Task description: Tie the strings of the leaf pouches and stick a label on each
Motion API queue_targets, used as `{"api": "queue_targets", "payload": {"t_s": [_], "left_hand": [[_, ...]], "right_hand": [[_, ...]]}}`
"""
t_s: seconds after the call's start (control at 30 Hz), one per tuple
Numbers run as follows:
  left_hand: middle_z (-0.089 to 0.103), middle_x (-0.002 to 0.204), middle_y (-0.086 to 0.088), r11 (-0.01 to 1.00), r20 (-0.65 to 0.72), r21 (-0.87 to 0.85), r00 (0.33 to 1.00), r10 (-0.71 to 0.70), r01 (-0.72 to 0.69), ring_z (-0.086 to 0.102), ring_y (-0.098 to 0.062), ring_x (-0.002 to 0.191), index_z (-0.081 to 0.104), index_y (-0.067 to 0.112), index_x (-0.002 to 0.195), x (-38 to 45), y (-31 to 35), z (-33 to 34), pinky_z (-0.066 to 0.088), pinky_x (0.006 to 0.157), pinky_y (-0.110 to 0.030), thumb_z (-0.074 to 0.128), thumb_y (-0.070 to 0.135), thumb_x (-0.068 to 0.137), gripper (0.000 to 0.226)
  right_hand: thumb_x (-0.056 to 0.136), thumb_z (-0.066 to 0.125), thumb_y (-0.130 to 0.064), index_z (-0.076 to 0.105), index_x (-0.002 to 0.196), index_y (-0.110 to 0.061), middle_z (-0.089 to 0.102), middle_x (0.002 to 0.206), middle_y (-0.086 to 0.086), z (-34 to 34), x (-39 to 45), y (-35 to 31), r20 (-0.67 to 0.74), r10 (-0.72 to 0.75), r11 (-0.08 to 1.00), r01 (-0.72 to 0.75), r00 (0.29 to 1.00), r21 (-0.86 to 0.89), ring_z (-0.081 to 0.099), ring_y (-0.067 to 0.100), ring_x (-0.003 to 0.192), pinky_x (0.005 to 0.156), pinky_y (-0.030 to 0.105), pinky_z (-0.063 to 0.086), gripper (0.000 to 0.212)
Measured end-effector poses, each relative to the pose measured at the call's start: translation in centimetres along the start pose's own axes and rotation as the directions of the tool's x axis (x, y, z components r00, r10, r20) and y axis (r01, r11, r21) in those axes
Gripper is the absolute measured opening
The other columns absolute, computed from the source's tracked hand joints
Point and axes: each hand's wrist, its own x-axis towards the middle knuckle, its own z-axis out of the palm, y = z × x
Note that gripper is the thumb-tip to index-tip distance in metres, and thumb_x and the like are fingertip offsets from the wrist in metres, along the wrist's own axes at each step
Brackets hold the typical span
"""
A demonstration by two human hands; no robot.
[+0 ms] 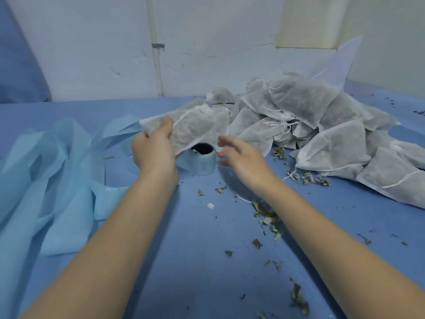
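While one leaf pouch [193, 130] is gripped in the left hand [153, 150] and held above the blue roll [202, 161], the right hand [241, 155] is kept empty just beside it, fingers loosely spread. A heap of pouches [322, 125] is left at the right; no labels can be made out, so most work is judged unfinished.

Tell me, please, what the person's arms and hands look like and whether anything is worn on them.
Both forearms are bare as far as the picture shows, with no sleeves in view. The left hand and the right hand wear no gloves, and no rings, watch or bracelets can be seen. The right hand is slightly blurred, so fine detail there is uncertain.
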Motion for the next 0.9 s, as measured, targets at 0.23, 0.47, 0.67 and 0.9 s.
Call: {"api": "queue_targets", "payload": {"t_s": [0.23, 0.47, 0.67, 0.9], "left_hand": [[0.069, 0.098, -0.007, 1.000, -0.083, -0.025, 0.997, -0.007, 0.005, 0.068, -0.023, 0.088, 0.065, 0.008, 0.094, 1.6, -0.2, -0.9, 0.057, 0.080, -0.043, 0.068, 0.021, 0.082, 0.018], [0.067, 0.093, -0.005, 0.996, -0.094, 0.084, 0.995, 0.030, -0.022, 0.066, -0.026, 0.090, 0.065, 0.009, 0.092, 1.9, -0.8, -1.0, 0.055, 0.084, -0.045, 0.068, 0.026, 0.080, 0.021], [0.066, 0.092, -0.003, 0.981, -0.058, 0.179, 0.995, 0.080, -0.069, 0.064, -0.024, 0.090, 0.064, 0.007, 0.099, 1.5, -0.8, -0.8, 0.053, 0.087, -0.045, 0.065, 0.029, 0.082, 0.028], [0.064, 0.107, -0.009, 0.946, 0.082, 0.313, 0.995, 0.063, -0.086, 0.062, -0.026, 0.099, 0.058, 0.008, 0.107, 0.9, -1.7, -0.2, 0.050, 0.089, -0.040, 0.061, 0.033, 0.087, 0.033]], "right_hand": [[0.078, 0.077, -0.031, 0.037, 0.147, -0.023, 0.051, 0.096, -0.019, 1.7, 1.9, 0.8, 0.131, -0.128, 0.944, 0.161, 0.983, -0.288, 0.054, -0.001, 0.077, 0.070, 0.002, 0.037, 0.080], [0.066, 0.077, -0.028, 0.057, 0.105, -0.017, 0.053, 0.095, -0.007, 2.5, 2.8, 0.6, 0.115, -0.128, 0.953, 0.154, 0.985, -0.260, 0.048, 0.004, 0.075, 0.057, 0.008, 0.037, 0.044], [0.067, 0.077, -0.034, 0.046, 0.109, -0.022, 0.055, 0.097, -0.011, 1.9, 2.9, 1.4, 0.052, -0.065, 0.948, 0.077, 0.997, -0.310, 0.055, 0.008, 0.088, 0.067, 0.024, 0.044, 0.054], [0.059, 0.085, -0.051, 0.057, 0.113, -0.022, 0.061, 0.108, -0.010, 1.5, 1.9, 0.9, 0.077, -0.079, 0.973, 0.093, 0.994, -0.209, 0.056, -0.006, 0.093, 0.075, 0.013, 0.045, 0.068]]}}
